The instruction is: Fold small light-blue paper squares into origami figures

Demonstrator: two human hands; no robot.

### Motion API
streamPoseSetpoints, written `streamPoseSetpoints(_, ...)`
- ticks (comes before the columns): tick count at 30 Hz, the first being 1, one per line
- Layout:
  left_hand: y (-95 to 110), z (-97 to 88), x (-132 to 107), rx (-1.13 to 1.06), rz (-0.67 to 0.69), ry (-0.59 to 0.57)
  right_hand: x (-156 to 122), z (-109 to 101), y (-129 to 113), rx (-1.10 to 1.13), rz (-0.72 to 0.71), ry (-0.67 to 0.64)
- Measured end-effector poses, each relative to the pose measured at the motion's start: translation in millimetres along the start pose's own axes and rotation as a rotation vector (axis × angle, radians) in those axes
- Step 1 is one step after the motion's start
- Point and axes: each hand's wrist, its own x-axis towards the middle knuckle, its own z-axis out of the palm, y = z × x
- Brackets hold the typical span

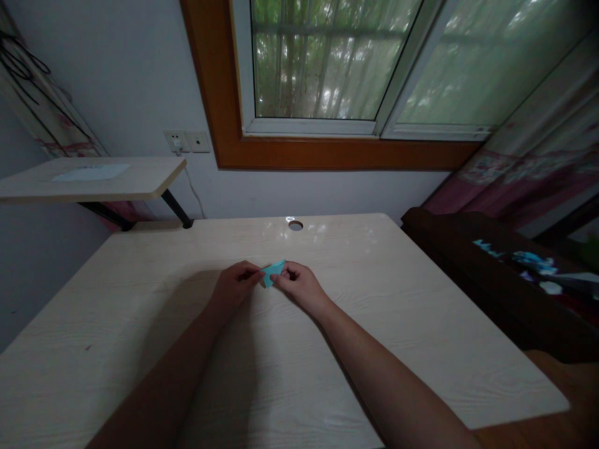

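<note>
A small light-blue piece of folded paper (272, 272) is held between my two hands over the far middle of the desk. My left hand (237, 282) pinches its left corner between thumb and fingers. At the right side, my right hand (299, 284) grips the paper, its thumb on the near face. The paper has a roughly triangular outline with a point toward me. My fingertips cover parts of its edges, so the folds there are hidden.
The pale wooden desk (374, 324) has a round cable hole (296, 226) near its back edge. A raised shelf (93, 178) on black legs stands at the back left, with a paper sheet on it. Right of the desk, a dark wooden piece of furniture (472, 262) carries blue items.
</note>
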Motion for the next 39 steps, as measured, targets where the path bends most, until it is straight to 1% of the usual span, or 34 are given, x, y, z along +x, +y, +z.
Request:
streamPoseSetpoints(10,-1.2,0.4,0.1,-0.034,0.008,0.002,-0.9,-1.0,1.7,-0.015,-0.011,-0.014)
streamPoseSetpoints(16,4.7,0.3,-1.8,-0.023,-0.026,-0.079,-1.7,-3.0,0.2,-0.041,0.019,0.003)
streamPoseSetpoints(24,4.2,0.0,-2.0,-0.06,-0.061,-0.103,1.7,-5.6,0.3,0.12,0.046,0.072)
streamPoseSetpoints(30,1.7,0.4,-1.3,-0.114,-0.088,-0.097,3.2,-6.5,4.1,0.164,0.048,0.127)
streamPoseSetpoints(34,3.5,0.6,-1.4,-0.131,-0.113,-0.092,2.6,-6.2,3.3,0.185,0.044,0.1)
streamPoseSetpoints(39,5.8,-0.1,-1.2,-0.154,-0.107,-0.081,0.2,-6.2,-0.6,0.07,0.052,-0.013)
